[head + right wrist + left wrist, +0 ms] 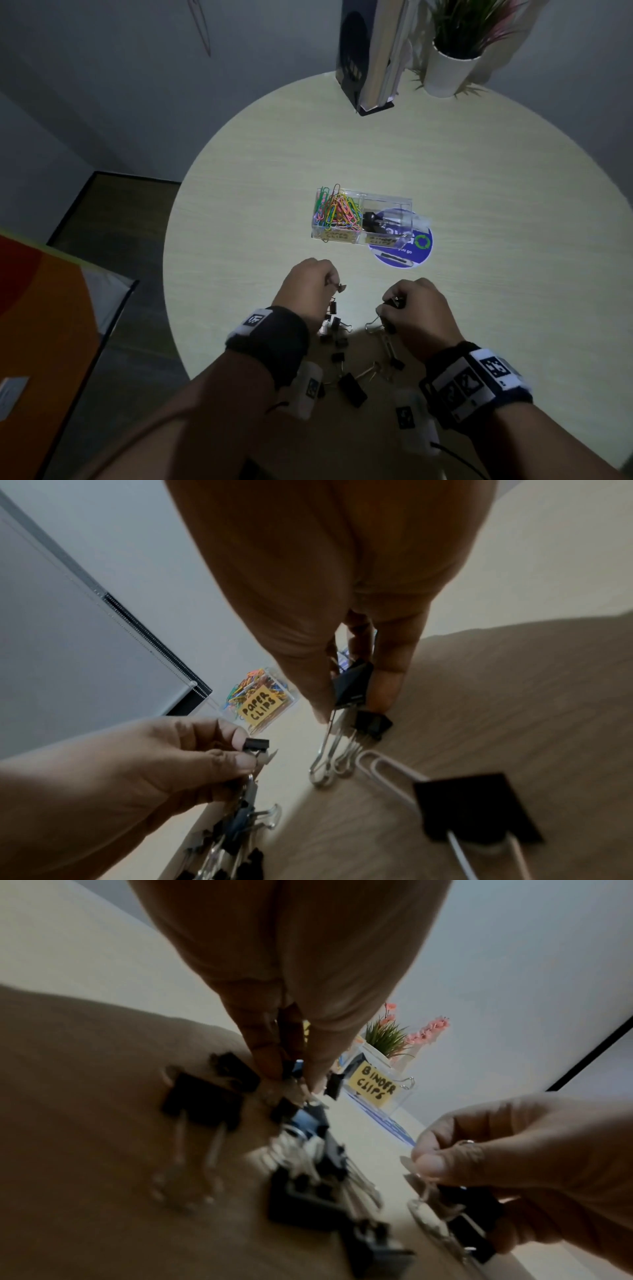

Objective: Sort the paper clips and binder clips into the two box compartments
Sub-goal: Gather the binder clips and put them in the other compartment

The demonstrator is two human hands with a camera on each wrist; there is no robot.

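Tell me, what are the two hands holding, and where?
Left hand pinches a small binder clip by its handles; right hand pinches a bigger binder clip by its black body.

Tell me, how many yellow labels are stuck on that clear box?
2. One label is on the front of the box under the paper clips, reading PAPER CLIPS. The other is on the right compartment's front, reading BINDER CLIPS. Other sides are hidden.

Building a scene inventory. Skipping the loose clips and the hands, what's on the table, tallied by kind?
Clear two-compartment box: 1
Yellow labels: 2
Potted plant: 1
Book holder: 1
Round blue sticker: 1
Total: 6
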